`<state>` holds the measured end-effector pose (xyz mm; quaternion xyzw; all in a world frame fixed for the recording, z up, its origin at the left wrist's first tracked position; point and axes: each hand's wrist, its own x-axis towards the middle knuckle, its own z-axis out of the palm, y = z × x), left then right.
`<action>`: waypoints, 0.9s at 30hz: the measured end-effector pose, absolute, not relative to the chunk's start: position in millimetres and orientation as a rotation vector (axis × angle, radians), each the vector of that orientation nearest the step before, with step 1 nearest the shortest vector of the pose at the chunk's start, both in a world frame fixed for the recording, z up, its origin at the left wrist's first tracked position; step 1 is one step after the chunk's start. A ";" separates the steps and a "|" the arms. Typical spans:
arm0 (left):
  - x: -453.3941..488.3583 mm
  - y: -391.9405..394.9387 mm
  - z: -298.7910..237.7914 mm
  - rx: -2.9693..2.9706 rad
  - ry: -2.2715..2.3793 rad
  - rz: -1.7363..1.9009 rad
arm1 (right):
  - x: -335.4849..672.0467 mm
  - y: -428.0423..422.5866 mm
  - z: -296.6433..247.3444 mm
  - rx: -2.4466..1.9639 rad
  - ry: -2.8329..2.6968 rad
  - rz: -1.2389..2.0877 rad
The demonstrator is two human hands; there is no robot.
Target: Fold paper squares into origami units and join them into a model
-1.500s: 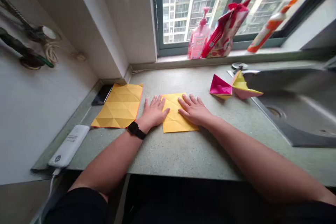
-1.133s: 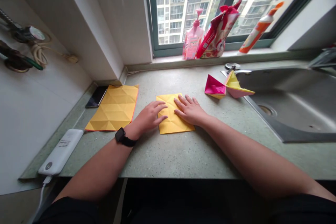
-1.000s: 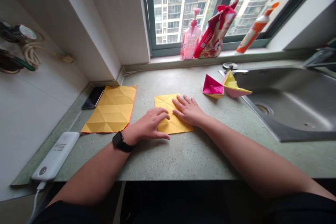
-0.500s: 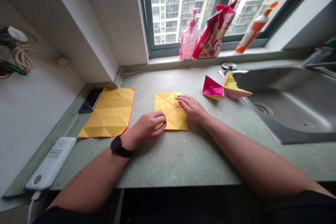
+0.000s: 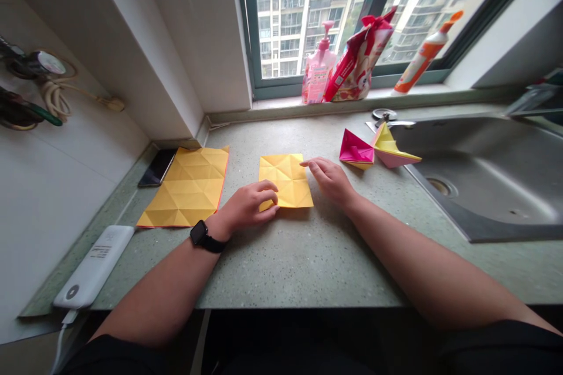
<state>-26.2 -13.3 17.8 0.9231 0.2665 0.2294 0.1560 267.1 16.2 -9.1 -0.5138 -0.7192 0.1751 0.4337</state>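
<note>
A folded, creased yellow paper [image 5: 285, 179] lies on the speckled green counter [image 5: 308, 258]. My left hand [image 5: 248, 206], with a black watch at the wrist, has its fingers curled and pinches the paper's near left corner, lifting it slightly. My right hand [image 5: 331, 178] rests at the paper's right edge, fingers bent and fingertips touching its far right corner.
A larger creased yellow sheet [image 5: 189, 187] lies to the left, a dark phone [image 5: 158, 167] beyond it and a white power bank [image 5: 94, 266] at the near left edge. Two folded pink-and-yellow paper shapes [image 5: 378, 149] sit beside the steel sink [image 5: 484, 181]. Bottles and a red bag [image 5: 358, 61] stand on the windowsill.
Both hands were flat on the folded paper. The left hand has curled and pinched the near left corner; the right hand has slid off to the paper's right edge.
</note>
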 end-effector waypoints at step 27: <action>-38.7 -12.6 24.8 2.547 0.879 0.961 | 270.0 14.5 -11.1 -0.959 -2.152 0.493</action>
